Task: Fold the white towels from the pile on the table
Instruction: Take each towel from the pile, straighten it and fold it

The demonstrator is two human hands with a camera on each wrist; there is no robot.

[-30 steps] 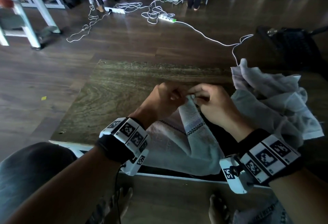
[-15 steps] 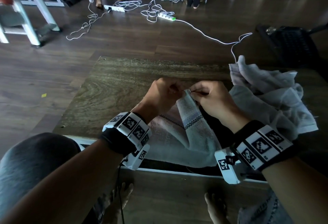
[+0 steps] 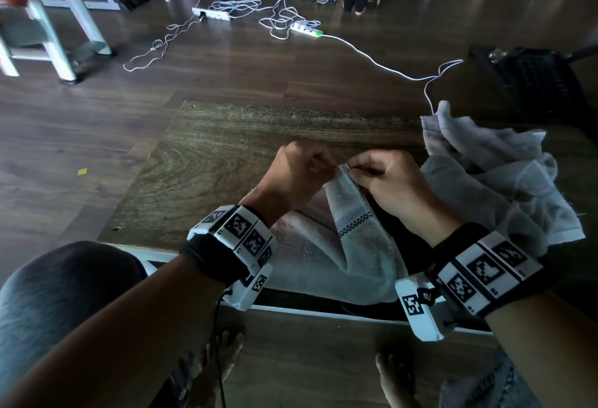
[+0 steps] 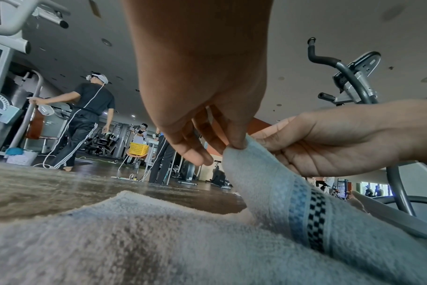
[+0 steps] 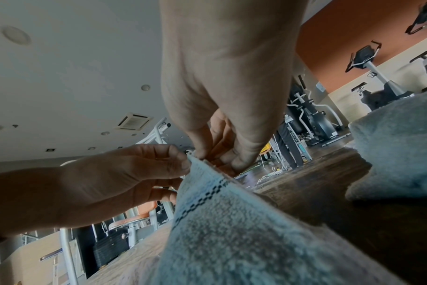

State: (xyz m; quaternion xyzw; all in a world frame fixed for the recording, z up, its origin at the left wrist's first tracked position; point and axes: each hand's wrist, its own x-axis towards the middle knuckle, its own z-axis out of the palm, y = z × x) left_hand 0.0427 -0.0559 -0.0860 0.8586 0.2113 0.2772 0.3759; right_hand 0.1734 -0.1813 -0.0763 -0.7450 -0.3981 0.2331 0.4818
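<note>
Not much has changed from half a second back: both hands are still up over the middle of the worktop (image 3: 200, 162), working the same corner of the white towel (image 3: 349, 246). The left hand (image 3: 297, 174) pinches the raised corner between thumb and fingertips, and the right hand (image 3: 391, 181) pinches the same edge right beside it, so the two hands nearly touch. The towel's checkered stripe (image 3: 354, 225) sits just below the grip, same as before, and the rest of it drapes down over the near edge of the worktop. The pile of towels (image 3: 504, 181) is still bunched up on the right side, untouched. The hands look shifted only very slightly, if at all.
</note>
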